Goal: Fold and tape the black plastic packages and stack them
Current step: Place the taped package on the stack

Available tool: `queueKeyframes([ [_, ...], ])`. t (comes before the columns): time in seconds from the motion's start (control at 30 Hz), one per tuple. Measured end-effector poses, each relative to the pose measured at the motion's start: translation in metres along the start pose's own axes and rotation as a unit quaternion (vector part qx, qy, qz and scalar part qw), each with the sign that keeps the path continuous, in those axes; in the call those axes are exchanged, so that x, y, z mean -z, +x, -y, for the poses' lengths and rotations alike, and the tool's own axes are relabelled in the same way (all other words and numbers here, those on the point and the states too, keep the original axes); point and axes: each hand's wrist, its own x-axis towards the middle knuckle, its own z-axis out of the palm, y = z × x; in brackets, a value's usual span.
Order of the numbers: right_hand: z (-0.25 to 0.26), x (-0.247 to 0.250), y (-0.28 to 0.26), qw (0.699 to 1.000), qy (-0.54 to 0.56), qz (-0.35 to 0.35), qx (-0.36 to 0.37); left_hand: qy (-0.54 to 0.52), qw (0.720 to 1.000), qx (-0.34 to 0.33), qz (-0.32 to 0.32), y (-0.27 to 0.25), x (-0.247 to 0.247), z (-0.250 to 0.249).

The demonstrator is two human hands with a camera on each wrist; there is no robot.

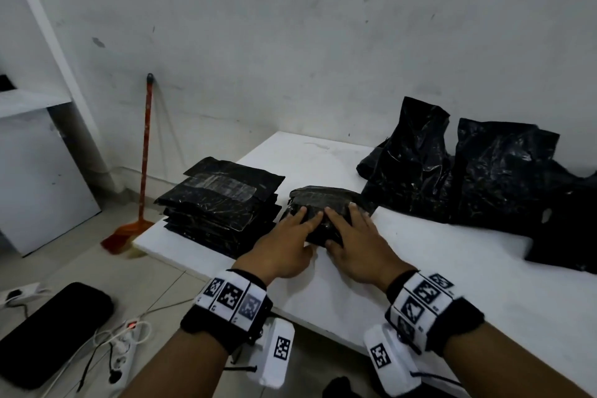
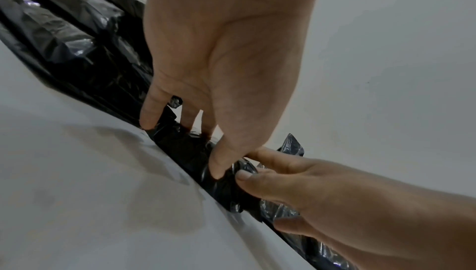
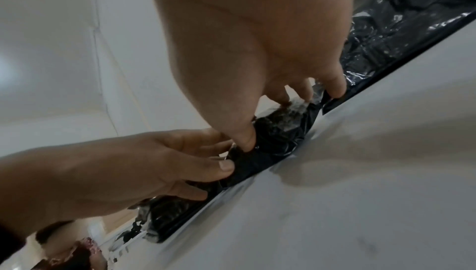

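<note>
2 hands work on 1 folded black package (image 1: 318,203) near the middle of the white table (image 1: 420,268) in the head view. The left hand (image 1: 284,244) and the right hand (image 1: 358,244) lie side by side on its near half, fingers stretched forward over the top and thumbs tucked at its near edge. At 9 o'clock from the package, just beside it, sits a stack of taped packages (image 1: 219,203) at the table's left end, the top one showing a strip of clear tape (image 1: 223,184). At 2 o'clock lies a heap of loose black bags (image 1: 468,178). On the floor at 9 o'clock an orange broom (image 1: 143,165) leans on the wall, and a power strip (image 1: 124,352) lies lower left.

The left wrist view shows the left hand (image 2: 226,60) with fingertips pressed down on the crumpled black plastic (image 2: 190,148) while its thumb meets the edge; the right hand (image 2: 322,193) enters from 4 o'clock, thumb and forefinger pinching the same fold.

The right wrist view shows the right hand (image 3: 257,50) pressing fingertips onto the package (image 3: 280,134), thumb digging into the fold, and the left hand (image 3: 115,168) from 8 o'clock pinching it.
</note>
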Motion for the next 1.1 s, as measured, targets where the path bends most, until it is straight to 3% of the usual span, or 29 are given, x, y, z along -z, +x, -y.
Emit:
queueKeyframes([
  [0.13, -0.002, 0.007, 0.016, 0.998, 0.063, 0.02, 0.013, -0.041, 0.999, 0.011, 0.024, 0.008, 0.004, -0.001],
  [0.43, 0.002, 0.019, 0.034, 0.995, 0.09, 0.047, 0.005, -0.058, 0.996, 0.037, 0.05, 0.023, 0.016, -0.004],
  [0.57, 0.001, 0.025, 0.035, 0.992, 0.117, 0.04, 0.002, -0.034, 0.999, 0.025, -0.009, 0.029, 0.019, -0.006],
  [0.67, -0.008, 0.028, 0.042, 0.992, 0.121, 0.002, -0.047, -0.012, 0.999, 0.042, -0.017, 0.032, 0.019, -0.01],
  [0.77, -0.019, 0.023, 0.05, 0.989, 0.109, 0.029, -0.1, 0.007, 0.997, 0.067, 0.024, 0.035, 0.017, -0.014],
  [0.9, -0.018, 0.02, 0.056, 0.986, 0.114, 0.063, -0.107, 0.006, 0.996, 0.08, 0.037, 0.038, 0.024, -0.018],
  [1.1, -0.013, 0.021, 0.062, 0.983, 0.138, 0.058, -0.11, -0.02, 0.997, 0.069, 0.024, 0.038, 0.037, -0.026],
])
